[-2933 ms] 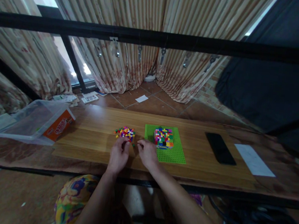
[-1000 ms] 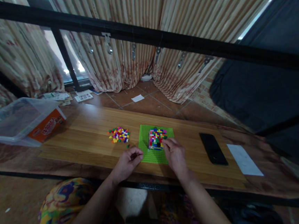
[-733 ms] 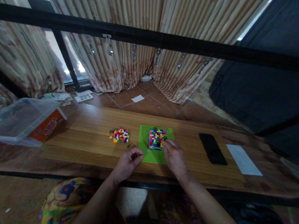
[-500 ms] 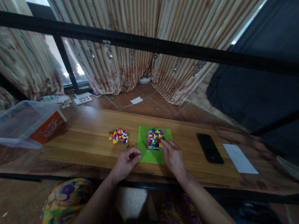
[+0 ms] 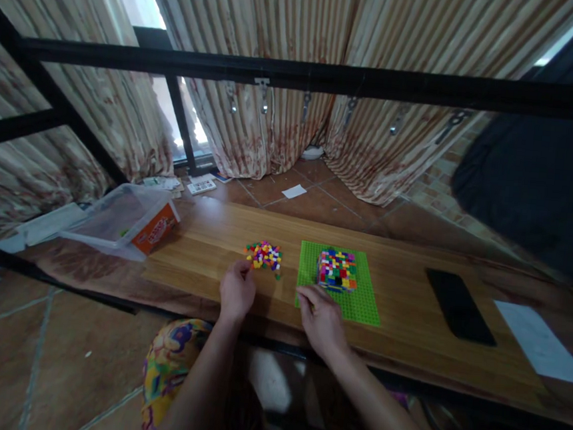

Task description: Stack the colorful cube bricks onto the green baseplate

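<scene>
A small heap of loose coloured bricks point(image 5: 264, 255) lies on the wooden table point(image 5: 408, 319). My left hand point(image 5: 237, 291) rests just in front of the heap, fingers curled, fingertips at its near edge. To the right lies a green baseplate point(image 5: 359, 303) with a multicoloured block of stacked bricks point(image 5: 337, 270) on it. My right hand point(image 5: 321, 320) sits at the baseplate's near left corner, fingers bent and close together; I cannot make out anything in it.
A clear plastic box with an orange label point(image 5: 128, 220) stands at the table's left end. A black phone point(image 5: 459, 306) and a white sheet point(image 5: 539, 341) lie to the right. A black bar point(image 5: 298, 75) crosses above; curtains hang behind.
My left hand has gone from beside the baseplate up to the brick heap. My right hand has drawn back from the stacked block to the plate's near corner. The view has swung left.
</scene>
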A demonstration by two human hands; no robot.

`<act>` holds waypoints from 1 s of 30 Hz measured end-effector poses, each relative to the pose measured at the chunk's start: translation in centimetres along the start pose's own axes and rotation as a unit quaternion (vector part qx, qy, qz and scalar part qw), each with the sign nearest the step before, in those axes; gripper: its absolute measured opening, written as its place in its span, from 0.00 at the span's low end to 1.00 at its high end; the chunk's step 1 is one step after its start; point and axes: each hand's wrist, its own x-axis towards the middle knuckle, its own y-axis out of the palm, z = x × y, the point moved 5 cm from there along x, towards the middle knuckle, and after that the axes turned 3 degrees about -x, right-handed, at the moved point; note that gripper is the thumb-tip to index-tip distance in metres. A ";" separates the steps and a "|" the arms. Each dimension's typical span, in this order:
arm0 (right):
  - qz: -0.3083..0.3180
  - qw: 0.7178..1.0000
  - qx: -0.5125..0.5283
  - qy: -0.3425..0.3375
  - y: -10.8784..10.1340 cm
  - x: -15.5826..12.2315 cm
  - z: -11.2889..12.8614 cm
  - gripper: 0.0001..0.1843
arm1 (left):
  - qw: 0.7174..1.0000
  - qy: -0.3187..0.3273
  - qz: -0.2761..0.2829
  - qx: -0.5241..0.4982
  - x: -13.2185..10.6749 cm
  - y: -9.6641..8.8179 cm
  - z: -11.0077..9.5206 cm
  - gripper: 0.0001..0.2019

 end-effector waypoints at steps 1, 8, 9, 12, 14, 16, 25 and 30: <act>0.005 1.000 -0.002 0.000 0.7 0.6 0.1 0.13 | 1.000 0.002 -0.003 0.021 -0.1 0.0 -0.2 0.10; 0.024 0.998 -0.061 0.027 4.3 5.5 -0.9 0.13 | 0.991 0.016 -0.002 0.135 -0.1 0.5 -1.3 0.14; 0.031 0.996 -0.074 0.034 4.7 6.2 -1.1 0.13 | 0.989 0.018 0.001 0.146 -0.2 0.6 -1.4 0.14; 0.055 0.992 -0.104 0.044 6.1 7.9 -1.4 0.13 | 0.985 0.022 0.007 0.173 -0.3 0.8 -1.5 0.15; 0.073 0.990 -0.112 0.037 6.8 8.6 -1.4 0.13 | 0.982 0.025 0.009 0.186 -0.3 0.9 -1.7 0.15; 0.090 0.988 -0.120 0.029 7.3 9.1 -1.4 0.13 | 0.980 0.026 0.012 0.197 -0.3 0.9 -1.8 0.15; 0.073 0.991 -0.114 0.019 5.8 8.4 -0.5 0.16 | 0.975 0.039 0.019 0.216 -0.1 1.1 -1.8 0.13; -0.004 1.000 -0.008 0.003 1.8 4.3 0.7 0.15 | 0.976 0.046 0.017 0.210 -0.2 1.2 -1.7 0.13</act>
